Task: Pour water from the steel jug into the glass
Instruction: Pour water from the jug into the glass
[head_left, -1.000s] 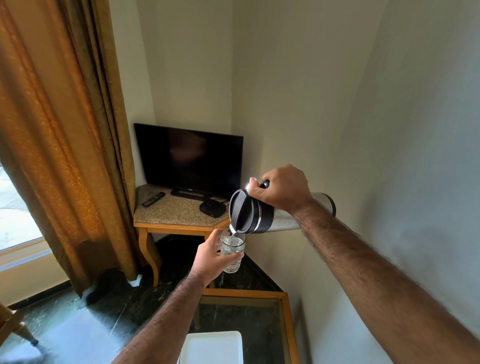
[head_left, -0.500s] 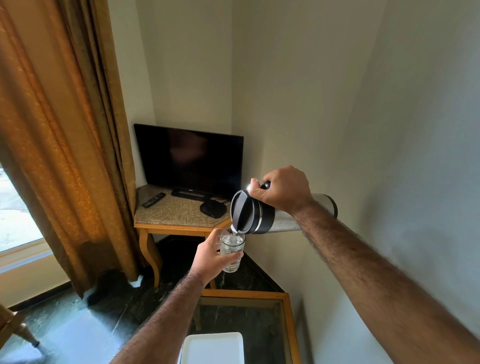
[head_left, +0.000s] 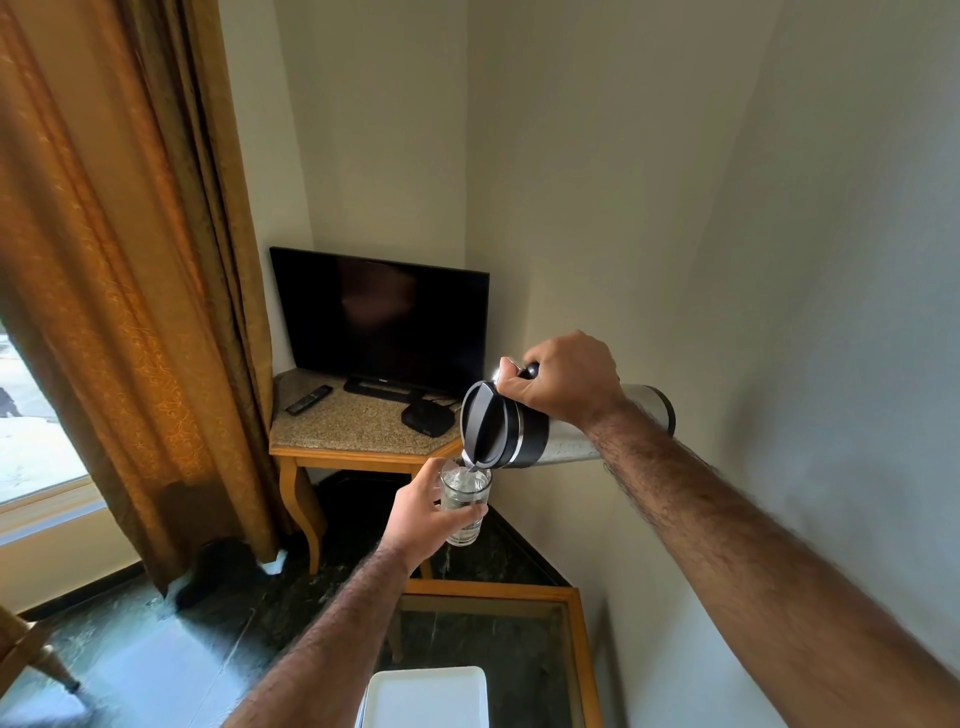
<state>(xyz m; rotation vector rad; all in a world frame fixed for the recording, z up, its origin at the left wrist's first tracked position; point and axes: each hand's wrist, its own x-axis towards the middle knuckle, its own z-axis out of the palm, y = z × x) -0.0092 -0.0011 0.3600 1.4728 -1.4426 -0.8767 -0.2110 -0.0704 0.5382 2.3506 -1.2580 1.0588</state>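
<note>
The right hand (head_left: 566, 382) is clenched round the handle at the top of the steel jug (head_left: 561, 434), which lies tipped nearly level in the air, its black lid end pointing left and its steel base hidden partly behind the right forearm. Just below the lid, the left hand (head_left: 423, 514) grasps the glass (head_left: 464, 501) round its lower half, holding it upright with the rim right under the jug's spout (head_left: 471, 464) — the two look close enough to touch, though whether they do cannot be told. A thin run of water drops from the spout into the glass, and the water inside seems to stand high, not far under the rim. Both things are held aloft out in front of the person, with nothing under them but the dark floor (head_left: 483, 564); a glass-topped desk (head_left: 574, 603) with a wooden frame sits nearer the body, below the left forearm. The pour looks well advanced, so the main risk from here is overfilling: with the jug this flat, a slight extra tilt could turn the trickle into a gush that tops the rim and runs over the left hand's fingers (head_left: 470, 514). A wet glass gripped low could then slip. The spout also sits toward the near edge of the rim, so any drift of either hand could send the stream down the outside onto the floor. Righting the jug too sharply may leave a dribble along the lid.
</note>
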